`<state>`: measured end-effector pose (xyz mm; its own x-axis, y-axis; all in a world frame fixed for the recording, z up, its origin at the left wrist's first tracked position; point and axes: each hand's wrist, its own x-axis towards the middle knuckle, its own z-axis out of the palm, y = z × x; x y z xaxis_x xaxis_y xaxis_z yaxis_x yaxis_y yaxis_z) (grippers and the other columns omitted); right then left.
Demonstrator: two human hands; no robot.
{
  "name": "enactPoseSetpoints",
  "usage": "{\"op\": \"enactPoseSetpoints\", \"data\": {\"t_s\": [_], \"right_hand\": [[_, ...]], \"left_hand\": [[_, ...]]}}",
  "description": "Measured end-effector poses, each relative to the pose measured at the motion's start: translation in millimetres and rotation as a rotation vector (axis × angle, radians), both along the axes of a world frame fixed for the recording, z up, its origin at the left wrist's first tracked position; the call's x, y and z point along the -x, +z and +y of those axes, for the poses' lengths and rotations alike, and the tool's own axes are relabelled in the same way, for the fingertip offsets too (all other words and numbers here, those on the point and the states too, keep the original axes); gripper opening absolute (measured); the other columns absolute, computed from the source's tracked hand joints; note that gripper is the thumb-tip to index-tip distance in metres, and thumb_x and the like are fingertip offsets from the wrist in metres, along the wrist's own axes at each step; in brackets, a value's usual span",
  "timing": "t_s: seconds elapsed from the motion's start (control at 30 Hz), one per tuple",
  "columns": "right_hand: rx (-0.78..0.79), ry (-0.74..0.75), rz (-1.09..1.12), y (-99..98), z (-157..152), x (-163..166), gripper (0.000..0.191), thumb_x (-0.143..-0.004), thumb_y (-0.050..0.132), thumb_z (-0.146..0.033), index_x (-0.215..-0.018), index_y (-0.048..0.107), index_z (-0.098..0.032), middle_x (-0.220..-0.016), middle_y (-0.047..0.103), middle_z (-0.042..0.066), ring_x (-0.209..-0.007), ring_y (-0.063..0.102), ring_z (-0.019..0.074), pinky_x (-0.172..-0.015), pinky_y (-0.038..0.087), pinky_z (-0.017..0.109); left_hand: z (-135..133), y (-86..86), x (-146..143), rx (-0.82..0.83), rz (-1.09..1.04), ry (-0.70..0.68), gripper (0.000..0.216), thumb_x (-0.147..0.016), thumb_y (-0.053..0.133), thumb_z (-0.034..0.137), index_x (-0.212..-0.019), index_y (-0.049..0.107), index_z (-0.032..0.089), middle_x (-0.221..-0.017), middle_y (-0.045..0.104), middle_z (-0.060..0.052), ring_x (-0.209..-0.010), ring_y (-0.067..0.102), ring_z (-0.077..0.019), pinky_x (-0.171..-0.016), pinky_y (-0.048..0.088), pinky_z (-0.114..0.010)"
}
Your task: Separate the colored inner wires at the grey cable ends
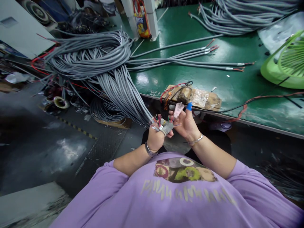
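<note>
My left hand is closed around the ends of a bundle of grey cables. Short stripped wires in red, green and other colours stick up from the grip. A grey wrapping covers the left thumb. Close on its right is my right hand, palm turned up, with a blue cover on the thumb tip and a pale pink one on a finger. Its thumb stands apart from the loosely curled fingers. Thin wire ends reach these fingers, and nothing is plainly gripped there.
A large coil of grey cable lies at the table's left, another coil at the back right. Several cables with bared ends cross the green table. A taped wooden block sits by the edge, and a green fan stands right.
</note>
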<state>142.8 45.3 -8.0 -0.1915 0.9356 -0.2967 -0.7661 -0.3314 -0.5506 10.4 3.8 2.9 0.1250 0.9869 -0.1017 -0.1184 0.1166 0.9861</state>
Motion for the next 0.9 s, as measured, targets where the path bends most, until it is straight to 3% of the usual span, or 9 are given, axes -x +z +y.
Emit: {"op": "enactPoseSetpoints", "data": {"t_s": [0.13, 0.37, 0.57, 0.7, 0.9], "right_hand": [[0.0, 0.055, -0.033, 5.1, -3, -8, 0.063, -0.078, 0.052, -0.082, -0.081, 0.067, -0.021, -0.078, 0.069, 0.004, -0.059, 0.054, 0.0124, -0.053, 0.045, 0.025], [-0.16, 0.011, -0.19, 1.5, -6, -16, 0.037, -0.07, 0.082, -0.052, -0.078, 0.069, -0.018, -0.068, 0.062, -0.002, -0.057, 0.049, 0.008, -0.055, 0.043, 0.022], [-0.146, -0.091, -0.22, -8.2, -2, -9, 0.051, -0.078, 0.067, -0.07, -0.076, 0.066, -0.018, -0.068, 0.063, -0.001, -0.056, 0.052, 0.009, -0.055, 0.042, 0.024], [-0.14, -0.023, -0.151, -7.4, 3, -4, 0.055, -0.077, 0.063, -0.075, -0.079, 0.066, -0.02, -0.072, 0.067, 0.001, -0.058, 0.054, 0.0117, -0.056, 0.044, 0.027], [-0.068, -0.001, -0.036, -10.7, 9, -3, 0.05, -0.073, 0.071, -0.07, -0.08, 0.065, -0.021, -0.067, 0.066, 0.0, -0.056, 0.053, 0.0127, -0.054, 0.044, 0.029]], "left_hand": [[-4, 0.0, 6, -0.036, -0.005, 0.027, 0.04, -0.074, 0.075, 0.054, -0.064, 0.063, 0.018, -0.056, 0.066, -0.002, -0.049, 0.06, -0.0119, -0.047, 0.049, -0.022], [1, -1.0, -2, -0.087, 0.007, 0.091, 0.042, -0.074, 0.074, 0.056, -0.063, 0.063, 0.018, -0.054, 0.066, -0.002, -0.046, 0.06, -0.0122, -0.049, 0.053, -0.024], [8, -8.0, -6, -0.091, -0.033, 0.103, 0.038, -0.077, 0.074, 0.052, -0.065, 0.065, 0.017, -0.055, 0.066, -0.001, -0.045, 0.06, -0.0119, -0.047, 0.053, -0.023], [8, -9.3, -6, -0.07, -0.002, 0.103, 0.041, -0.074, 0.075, 0.053, -0.061, 0.063, 0.017, -0.054, 0.065, -0.002, -0.046, 0.06, -0.0117, -0.048, 0.054, -0.023], [10, -13.8, -7, -0.078, 0.011, 0.116, 0.039, -0.076, 0.074, 0.052, -0.063, 0.065, 0.016, -0.055, 0.066, -0.001, -0.046, 0.06, -0.011, -0.048, 0.054, -0.022]]}}
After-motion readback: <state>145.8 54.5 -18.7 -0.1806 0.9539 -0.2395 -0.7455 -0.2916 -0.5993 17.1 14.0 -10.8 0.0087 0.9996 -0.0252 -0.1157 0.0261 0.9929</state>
